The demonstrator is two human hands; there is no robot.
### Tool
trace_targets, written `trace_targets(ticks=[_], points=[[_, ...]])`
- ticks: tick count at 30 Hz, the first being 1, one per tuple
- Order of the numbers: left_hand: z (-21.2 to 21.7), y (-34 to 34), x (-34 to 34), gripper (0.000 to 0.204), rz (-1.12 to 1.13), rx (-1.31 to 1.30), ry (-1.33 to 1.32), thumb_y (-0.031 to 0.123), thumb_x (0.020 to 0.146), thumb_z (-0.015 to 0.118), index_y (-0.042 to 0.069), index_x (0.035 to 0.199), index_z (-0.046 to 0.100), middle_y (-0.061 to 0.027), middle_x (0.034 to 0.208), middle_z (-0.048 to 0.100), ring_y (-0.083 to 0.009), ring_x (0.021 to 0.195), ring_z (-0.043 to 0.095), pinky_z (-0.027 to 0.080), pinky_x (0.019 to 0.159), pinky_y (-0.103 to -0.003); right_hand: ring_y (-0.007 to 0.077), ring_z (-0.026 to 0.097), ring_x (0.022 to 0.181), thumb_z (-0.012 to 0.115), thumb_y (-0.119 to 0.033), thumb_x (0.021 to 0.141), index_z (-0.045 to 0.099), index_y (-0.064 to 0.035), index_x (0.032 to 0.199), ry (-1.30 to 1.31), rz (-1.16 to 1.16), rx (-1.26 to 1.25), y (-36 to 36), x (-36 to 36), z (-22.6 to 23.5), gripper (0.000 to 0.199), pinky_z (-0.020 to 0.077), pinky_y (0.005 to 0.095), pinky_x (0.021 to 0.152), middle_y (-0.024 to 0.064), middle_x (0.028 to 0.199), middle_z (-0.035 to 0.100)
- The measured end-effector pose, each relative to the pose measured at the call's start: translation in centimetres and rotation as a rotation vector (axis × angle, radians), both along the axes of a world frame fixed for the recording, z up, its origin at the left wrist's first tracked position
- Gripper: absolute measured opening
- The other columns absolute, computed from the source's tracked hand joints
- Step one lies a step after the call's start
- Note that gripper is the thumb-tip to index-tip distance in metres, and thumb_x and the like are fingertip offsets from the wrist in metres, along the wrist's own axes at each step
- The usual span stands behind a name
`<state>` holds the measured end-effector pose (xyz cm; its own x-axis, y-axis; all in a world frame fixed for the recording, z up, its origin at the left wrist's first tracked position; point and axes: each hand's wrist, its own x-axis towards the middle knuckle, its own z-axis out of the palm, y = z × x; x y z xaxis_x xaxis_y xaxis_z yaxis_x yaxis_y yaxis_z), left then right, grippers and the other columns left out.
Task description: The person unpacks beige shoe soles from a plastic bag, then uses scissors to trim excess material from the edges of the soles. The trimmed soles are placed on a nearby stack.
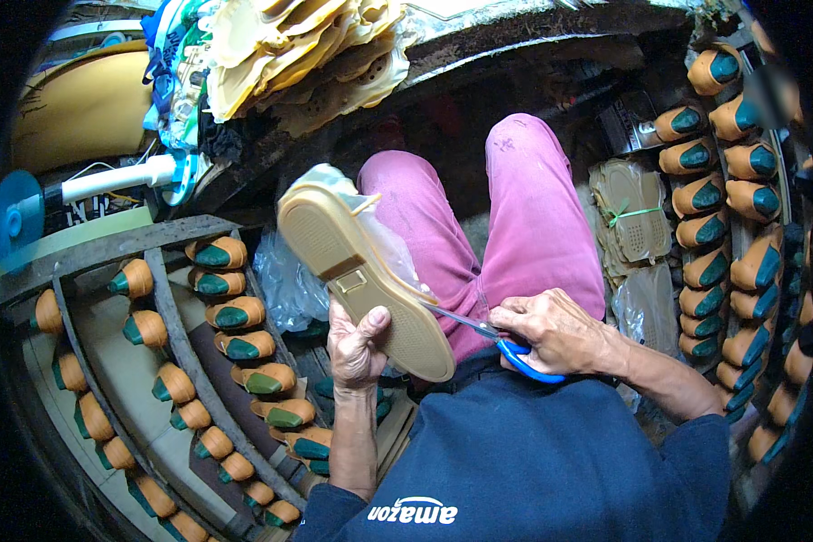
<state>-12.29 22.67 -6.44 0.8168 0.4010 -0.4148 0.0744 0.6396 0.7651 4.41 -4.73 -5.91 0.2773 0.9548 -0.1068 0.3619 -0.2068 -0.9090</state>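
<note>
A tan shoe sole (384, 316) is tilted over my lap, its textured underside with a brown band facing up. My left hand (357, 348) grips it by the near left edge, thumb on the underside and fingers hidden beneath. Thin whitish trim (390, 244) hangs from the sole's far and right edges. In my right hand (556, 330) is a pair of scissors (533, 363) with blue handles, fingers closed around them. The blades reach left to the sole's right edge; their tips are partly lost against it.
Wooden racks (176, 339) at the left hold several orange-tan shoes with green forms, and more shoes (709, 230) line the right. A string-tied stack of soles (630, 210) lies right of my knees. Cream sole sheets (289, 59) pile up far left, above a clear plastic bag (289, 285).
</note>
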Motion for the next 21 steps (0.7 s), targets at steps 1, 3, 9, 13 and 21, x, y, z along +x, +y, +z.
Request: trace_targets(ticks=[1,3,9,13,21], points=[[-0.1,-0.2,0.2,0.071,0.031,0.005,-0.003,-0.007,0.097,0.073,0.005,0.160,0.042,-0.0139,0.141,0.068,-0.0279,0.124,0.073,0.060,0.110,-0.045,0.0473,0.071,0.081,0.083,-0.024,0.085,0.065,-0.0023,0.117,0.008,-0.009,-0.008,0.0,-0.1,0.1,0.043,0.0551,0.0565,0.071,0.0226,0.096,0.069],[-0.2,-0.6,0.5,0.069,0.065,0.009,-0.012,-0.008,0.097,0.073,0.005,0.158,0.044,-0.0139,0.141,0.068,-0.0280,0.125,0.072,0.060,0.110,-0.045,0.0470,0.071,0.083,0.084,-0.027,0.084,0.066,-0.0019,0.117,0.018,-0.014,-0.077,-0.1,-0.2,0.5,0.046,0.0551,0.0563,0.072,0.0225,0.096,0.070],[-0.6,-1.9,0.5,0.069,0.062,-0.009,-0.001,-0.009,0.097,0.072,0.006,0.158,0.044,-0.0128,0.145,0.066,-0.0284,0.129,0.070,0.058,0.113,-0.048,0.0462,0.072,0.085,0.085,-0.030,0.083,0.066,-0.0026,0.117,0.069,-0.078,-0.050,0.5,-0.4,1.1,0.048,0.0552,0.0557,0.072,0.0209,0.097,0.070],[-0.6,-2.4,0.6,0.071,0.064,-0.051,-0.003,-0.009,0.097,0.073,0.007,0.160,0.043,-0.0125,0.145,0.066,-0.0284,0.128,0.070,0.058,0.113,-0.048,0.0452,0.072,0.084,0.085,-0.030,0.083,0.066,-0.0029,0.119,0.043,-0.085,-0.055,0.6,-0.5,1.2,0.049,0.0556,0.0545,0.071,0.0199,0.097,0.070],[-0.5,-2.7,0.6,0.071,0.034,-0.047,-0.017,-0.007,0.096,0.076,0.007,0.159,0.045,-0.0116,0.143,0.067,-0.0266,0.127,0.070,0.058,0.112,-0.045,0.0432,0.072,0.082,0.086,-0.032,0.082,0.067,-0.0047,0.117,-0.028,-0.108,-0.081,0.8,-0.8,1.2,0.048,0.0552,0.0536,0.069,0.0177,0.094,0.069]])
